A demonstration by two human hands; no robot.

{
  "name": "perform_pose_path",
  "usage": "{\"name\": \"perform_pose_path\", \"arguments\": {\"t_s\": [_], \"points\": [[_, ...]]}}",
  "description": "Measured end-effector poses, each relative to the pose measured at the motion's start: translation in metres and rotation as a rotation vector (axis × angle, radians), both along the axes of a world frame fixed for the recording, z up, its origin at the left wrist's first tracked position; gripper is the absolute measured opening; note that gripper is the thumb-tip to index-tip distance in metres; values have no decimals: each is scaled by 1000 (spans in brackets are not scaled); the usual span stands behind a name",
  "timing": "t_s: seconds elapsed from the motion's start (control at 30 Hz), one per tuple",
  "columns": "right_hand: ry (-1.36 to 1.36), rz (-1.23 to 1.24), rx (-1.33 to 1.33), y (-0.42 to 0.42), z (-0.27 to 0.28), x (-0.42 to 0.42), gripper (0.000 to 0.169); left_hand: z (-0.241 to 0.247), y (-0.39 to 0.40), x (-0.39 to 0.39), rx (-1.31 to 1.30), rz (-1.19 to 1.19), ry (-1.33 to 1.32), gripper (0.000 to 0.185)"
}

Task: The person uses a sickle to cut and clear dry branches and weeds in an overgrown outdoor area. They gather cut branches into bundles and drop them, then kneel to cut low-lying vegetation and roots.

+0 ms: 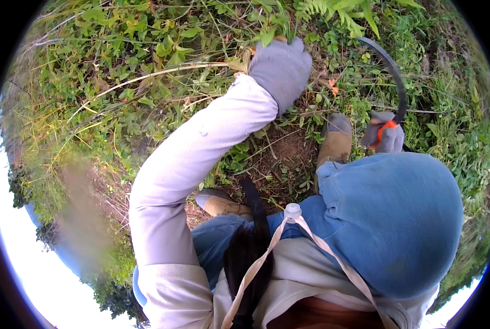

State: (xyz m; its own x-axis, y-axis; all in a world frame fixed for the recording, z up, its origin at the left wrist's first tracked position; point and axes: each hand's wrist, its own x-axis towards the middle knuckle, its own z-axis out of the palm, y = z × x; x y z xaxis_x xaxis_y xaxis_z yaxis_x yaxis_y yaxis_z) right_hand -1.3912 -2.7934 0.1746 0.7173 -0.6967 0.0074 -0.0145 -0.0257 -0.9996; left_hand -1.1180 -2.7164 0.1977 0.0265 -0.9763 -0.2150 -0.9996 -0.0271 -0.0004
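Observation:
My left hand [284, 70], in a grey work glove, reaches forward and is closed around a tuft of green stems and leaves [271, 26]. A long dry stalk [150, 75] runs leftward from beside its wrist. To the right, my right hand [389, 137] wears a matching glove and grips a sickle by its handle, where an orange part shows. The dark curved blade of the sickle [396, 78] arcs up and forward, its tip near a fern [343, 14]. My raised knee [393, 218] in blue trousers hides the right forearm and the lower handle.
Low weeds and creepers [125, 82] cover the ground ahead. Bare reddish soil [288, 148] shows between my two tan boots [336, 137]. A pale cord with a clear toggle [292, 211] hangs before my chest. Trees and sky appear at the lower left rim.

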Motion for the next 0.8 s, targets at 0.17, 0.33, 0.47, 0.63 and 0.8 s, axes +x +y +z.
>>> {"name": "perform_pose_path", "arguments": {"t_s": [0.17, 0.33, 0.47, 0.63, 0.8], "points": [[220, 28, 154, -25, -9, 7, 42, -20, 80, -3, 327, -219, 38, 20], [616, 218, 3, -6, 1, 69, 46, -21, 145, 82, 180, -210, -143, 20], [665, 230, 390, -2, 21, 87, 57, 9, 94, 83, 563, 140, 171, 27], [665, 221, 547, -5, 12, 88, 58, -4, 99, 67, -140, -46, -13, 34], [583, 418, 428, -6, -15, 108, 55, -36, 81, 58, -68, 63, -245, 40]]}}
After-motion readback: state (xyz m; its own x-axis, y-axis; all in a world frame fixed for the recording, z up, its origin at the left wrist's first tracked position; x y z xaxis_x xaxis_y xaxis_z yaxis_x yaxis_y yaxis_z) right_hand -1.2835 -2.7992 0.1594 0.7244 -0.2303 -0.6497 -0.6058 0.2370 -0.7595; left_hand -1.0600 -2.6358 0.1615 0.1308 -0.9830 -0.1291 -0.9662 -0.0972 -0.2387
